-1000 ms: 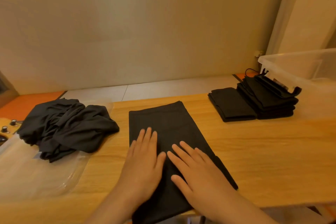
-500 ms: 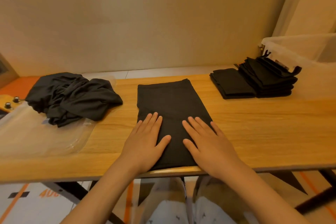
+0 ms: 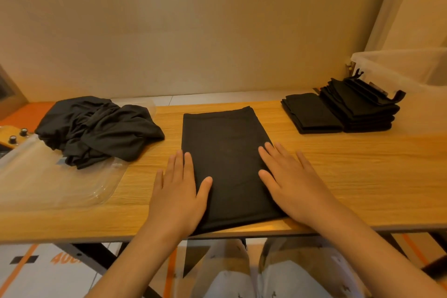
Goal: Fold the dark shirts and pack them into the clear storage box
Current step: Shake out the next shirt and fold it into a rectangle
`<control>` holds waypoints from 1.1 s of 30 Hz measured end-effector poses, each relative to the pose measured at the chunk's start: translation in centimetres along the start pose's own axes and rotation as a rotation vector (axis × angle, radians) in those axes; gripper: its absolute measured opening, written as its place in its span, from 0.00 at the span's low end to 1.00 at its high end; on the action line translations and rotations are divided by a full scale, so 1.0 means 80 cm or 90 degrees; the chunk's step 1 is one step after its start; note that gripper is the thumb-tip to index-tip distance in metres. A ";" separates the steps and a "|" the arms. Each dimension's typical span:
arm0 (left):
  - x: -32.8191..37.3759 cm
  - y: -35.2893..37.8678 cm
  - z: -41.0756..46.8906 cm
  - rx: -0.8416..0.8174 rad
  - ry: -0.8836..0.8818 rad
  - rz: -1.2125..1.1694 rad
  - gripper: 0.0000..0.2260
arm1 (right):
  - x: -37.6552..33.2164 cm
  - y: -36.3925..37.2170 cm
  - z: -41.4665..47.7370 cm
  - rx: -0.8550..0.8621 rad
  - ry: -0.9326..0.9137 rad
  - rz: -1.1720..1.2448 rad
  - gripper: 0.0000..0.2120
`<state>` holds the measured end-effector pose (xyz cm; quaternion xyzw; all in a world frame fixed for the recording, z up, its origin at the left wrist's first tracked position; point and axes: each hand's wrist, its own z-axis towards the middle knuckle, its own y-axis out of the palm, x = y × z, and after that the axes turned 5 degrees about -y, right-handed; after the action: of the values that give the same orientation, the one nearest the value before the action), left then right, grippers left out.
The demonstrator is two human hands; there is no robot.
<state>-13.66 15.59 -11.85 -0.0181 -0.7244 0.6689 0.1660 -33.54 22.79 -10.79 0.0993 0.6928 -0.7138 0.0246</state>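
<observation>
Dark shirt (image 3: 225,164), folded flat; left hand (image 3: 177,191) and right hand (image 3: 290,184) press its near corners, fingers straight. Looks soft, light, limp: likely best pinched at those corners.

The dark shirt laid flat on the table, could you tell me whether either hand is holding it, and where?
Neither holds it: the left hand and right hand lie flat, fingers straight, on the side edges of the shirt.
</observation>
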 end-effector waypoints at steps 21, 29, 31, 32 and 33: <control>0.031 0.014 0.203 -0.015 0.120 0.032 0.27 | 0.015 0.022 0.202 -0.074 -0.111 -0.012 0.26; -0.006 0.008 0.228 -0.025 0.017 0.028 0.29 | 0.051 0.020 0.211 -0.067 -0.029 0.006 0.27; -0.004 0.007 0.225 -0.015 0.015 0.014 0.29 | 0.049 0.021 0.210 -0.059 -0.026 0.004 0.27; -0.002 0.006 0.223 0.003 0.019 -0.007 0.28 | 0.048 0.021 0.209 -0.053 -0.025 0.006 0.27; 0.000 0.003 0.219 0.033 0.034 -0.036 0.27 | 0.046 0.019 0.208 -0.044 -0.025 0.010 0.27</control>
<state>-18.32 -1.28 -12.99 -0.0111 -0.7023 0.6817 0.2046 -38.65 6.57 -12.59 0.0901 0.7155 -0.6912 0.0474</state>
